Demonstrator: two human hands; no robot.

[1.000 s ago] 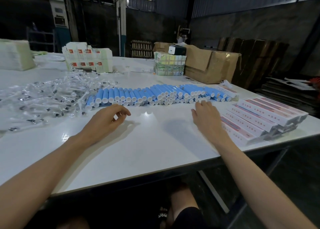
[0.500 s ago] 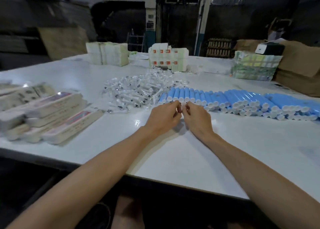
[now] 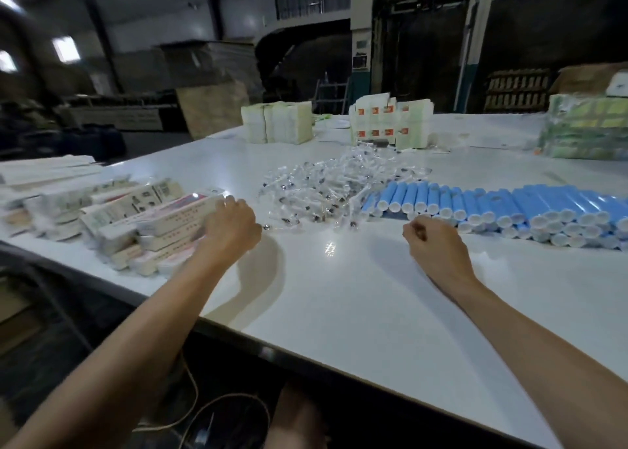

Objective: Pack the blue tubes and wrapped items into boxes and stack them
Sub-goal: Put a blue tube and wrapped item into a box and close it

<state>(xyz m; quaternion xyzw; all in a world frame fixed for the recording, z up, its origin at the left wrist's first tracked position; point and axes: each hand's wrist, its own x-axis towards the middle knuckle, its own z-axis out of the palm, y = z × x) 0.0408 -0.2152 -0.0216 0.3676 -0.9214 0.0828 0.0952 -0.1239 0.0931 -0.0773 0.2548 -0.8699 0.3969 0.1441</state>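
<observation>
**Warehouse packing table, seen from above the worker's hands**

Dim warehouse space surrounds a large white table (image 3: 339, 312). A loose heap of clear wrapped items (image 3: 326, 190) lies near the middle of the table and serves as the reference point here.

Just right of the heap, touching its edge, blue tubes (image 3: 509, 207) with white caps lie side by side in a long stacked row, caps facing the viewer. Left of the heap, with a gap between, long flat boxes (image 3: 136, 224) are piled unevenly near the table edge.

The left hand (image 3: 231, 226) rests palm down on that pile, fingers curled over the end of the top box (image 3: 183, 207). The right hand (image 3: 433, 244) sits in front of the heap's right side, just before the nearest tube caps, clenched into a loose fist with nothing visible inside it.

Behind the heap stand a block of pale packs (image 3: 277, 122), small cartons with red marks (image 3: 390, 122) and, further right, a green and yellow bundle (image 3: 584, 132).
</observation>
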